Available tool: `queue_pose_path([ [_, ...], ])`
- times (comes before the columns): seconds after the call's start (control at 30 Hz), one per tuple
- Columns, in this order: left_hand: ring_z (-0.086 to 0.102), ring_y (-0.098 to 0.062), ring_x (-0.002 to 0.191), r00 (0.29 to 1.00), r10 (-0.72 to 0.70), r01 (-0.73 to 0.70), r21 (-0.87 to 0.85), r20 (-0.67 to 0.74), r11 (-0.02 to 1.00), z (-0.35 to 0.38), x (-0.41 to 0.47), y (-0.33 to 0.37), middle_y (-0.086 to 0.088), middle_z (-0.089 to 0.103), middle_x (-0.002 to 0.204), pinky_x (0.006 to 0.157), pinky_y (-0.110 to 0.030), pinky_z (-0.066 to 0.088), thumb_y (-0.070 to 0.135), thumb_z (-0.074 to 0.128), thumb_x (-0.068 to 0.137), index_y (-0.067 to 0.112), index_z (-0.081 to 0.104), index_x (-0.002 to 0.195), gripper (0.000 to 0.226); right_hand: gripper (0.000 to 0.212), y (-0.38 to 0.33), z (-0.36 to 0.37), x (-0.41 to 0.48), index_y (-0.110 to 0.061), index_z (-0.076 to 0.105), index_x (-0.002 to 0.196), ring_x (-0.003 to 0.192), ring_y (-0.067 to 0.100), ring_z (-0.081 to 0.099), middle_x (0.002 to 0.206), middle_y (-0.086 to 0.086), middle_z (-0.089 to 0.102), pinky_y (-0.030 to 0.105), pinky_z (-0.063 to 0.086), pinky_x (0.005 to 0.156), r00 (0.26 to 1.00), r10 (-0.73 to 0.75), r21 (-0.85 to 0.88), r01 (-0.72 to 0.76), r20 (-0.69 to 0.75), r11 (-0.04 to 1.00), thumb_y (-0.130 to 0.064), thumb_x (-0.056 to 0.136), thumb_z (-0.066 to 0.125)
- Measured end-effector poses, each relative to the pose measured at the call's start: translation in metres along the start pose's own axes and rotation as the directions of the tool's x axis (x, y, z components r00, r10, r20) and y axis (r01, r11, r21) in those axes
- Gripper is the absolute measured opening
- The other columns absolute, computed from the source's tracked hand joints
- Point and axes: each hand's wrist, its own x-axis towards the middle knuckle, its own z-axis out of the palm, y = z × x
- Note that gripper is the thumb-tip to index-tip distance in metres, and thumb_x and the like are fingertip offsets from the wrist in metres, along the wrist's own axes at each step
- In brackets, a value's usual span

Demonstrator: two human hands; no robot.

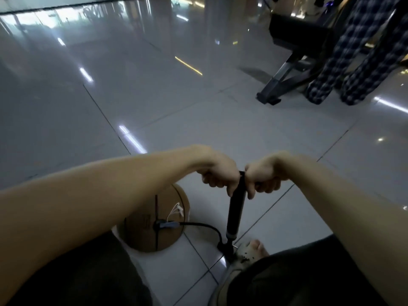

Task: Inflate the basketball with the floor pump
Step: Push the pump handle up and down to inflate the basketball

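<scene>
Two hands, the left hand (218,173) and the right hand (266,176), squeeze tight around the pump (235,210) handle, arms stretched forward. The ball (152,221) sits on the floor (154,96) left of the pump, joined by a black hose (205,227). One foot (251,251) rests by the pump's bottom.

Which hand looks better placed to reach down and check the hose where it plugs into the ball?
Probably the left hand: the basketball and hose lie on its side; the right hand is farther off.

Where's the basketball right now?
The basketball sits on the tiled floor, lower centre, under the left forearm, left of the pump, joined by its hose.
</scene>
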Motion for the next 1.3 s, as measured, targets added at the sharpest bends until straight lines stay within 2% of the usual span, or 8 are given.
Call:
queue_pose_path([
  [0.13,0.040,-0.021,0.050,0.997,0.010,-0.004,0.073,-0.080,0.997,0.043,0.050,-0.006,-0.005,0.049,0.061,0.050,-0.029,0.035,0.014,0.070,0.084,0.008,0.062,0.075,0.014,0.012,0.027,0.033,0.050,-0.010,0.059,0.074,0.045,0.016,0.028,0.051,0.001,0.036,0.025,0.023,0.048,0.999,-0.024,-0.024,0.023,-0.028,0.999,-0.004,0.083,0.065],
  [0.27,0.045,-0.024,0.051,0.994,-0.008,0.017,0.084,-0.111,0.996,0.072,0.057,-0.015,-0.009,0.054,0.062,0.052,-0.030,0.040,0.016,0.072,0.083,0.007,0.062,0.072,0.017,0.003,0.026,0.058,0.062,-0.008,0.064,0.082,0.047,0.018,0.029,0.055,0.004,0.038,0.029,0.027,0.050,1.000,-0.016,-0.063,0.015,-0.010,0.998,-0.006,0.085,0.064],
  [0.7,0.022,-0.015,0.050,0.996,0.030,-0.032,-0.015,-0.086,0.999,-0.053,-0.078,0.027,0.003,0.029,0.057,0.052,-0.030,0.017,0.012,0.067,0.092,0.016,0.055,0.072,0.023,0.028,-0.031,-0.048,-0.086,-0.018,0.049,0.068,0.049,0.014,0.017,0.056,-0.001,0.024,0.027,0.012,0.050,0.996,-0.052,0.000,0.052,-0.069,0.999,-0.005,0.088,0.062],
  [0.87,0.028,-0.017,0.047,0.999,-0.005,0.007,0.033,-0.052,0.999,-0.014,-0.014,0.016,0.000,0.036,0.055,0.049,-0.028,0.023,0.010,0.067,0.088,0.010,0.059,0.078,0.013,0.038,-0.001,-0.016,-0.020,-0.018,0.040,0.059,0.044,0.014,0.017,0.050,-0.001,0.024,0.023,0.013,0.047,0.999,-0.016,-0.022,0.015,-0.035,1.000,-0.001,0.085,0.062],
  [1.03,0.041,-0.022,0.047,0.995,0.006,0.007,0.133,-0.101,0.991,0.040,0.044,-0.001,-0.006,0.050,0.058,0.048,-0.027,0.036,0.016,0.070,0.085,0.009,0.060,0.073,0.017,0.008,0.030,0.036,0.049,-0.008,0.064,0.077,0.042,0.017,0.032,0.052,0.003,0.040,0.025,0.026,0.046,0.995,-0.052,-0.025,0.050,-0.091,0.998,-0.004,0.083,0.067],
  [1.17,0.048,-0.026,0.050,0.993,-0.006,0.018,0.098,-0.119,0.995,0.078,0.066,-0.012,-0.012,0.059,0.064,0.051,-0.030,0.041,0.014,0.067,0.080,0.008,0.068,0.078,0.007,0.013,0.034,0.064,0.074,-0.009,0.063,0.071,0.046,0.021,0.036,0.058,0.009,0.046,0.028,0.031,0.049,0.998,-0.034,-0.089,0.030,-0.052,0.996,-0.007,0.083,0.068],
  [1.23,0.046,-0.026,0.049,0.993,-0.016,0.026,0.083,-0.121,0.996,0.075,0.058,-0.011,-0.009,0.055,0.058,0.051,-0.030,0.039,0.014,0.069,0.081,0.007,0.064,0.072,0.012,0.018,0.031,0.064,0.068,-0.011,0.061,0.066,0.046,0.021,0.036,0.057,0.010,0.046,0.028,0.031,0.050,0.998,-0.013,-0.085,0.007,-0.065,0.996,-0.006,0.081,0.068],
  [1.3,0.037,-0.021,0.046,0.998,-0.059,0.059,0.062,-0.010,0.996,0.064,0.044,-0.005,-0.004,0.045,0.054,0.048,-0.027,0.032,0.016,0.071,0.088,0.012,0.054,0.067,0.027,0.019,0.026,0.063,0.053,-0.011,0.057,0.064,0.045,0.019,0.031,0.055,0.008,0.041,0.027,0.026,0.050,0.998,0.000,-0.070,-0.004,-0.062,0.998,-0.005,0.080,0.066],
])
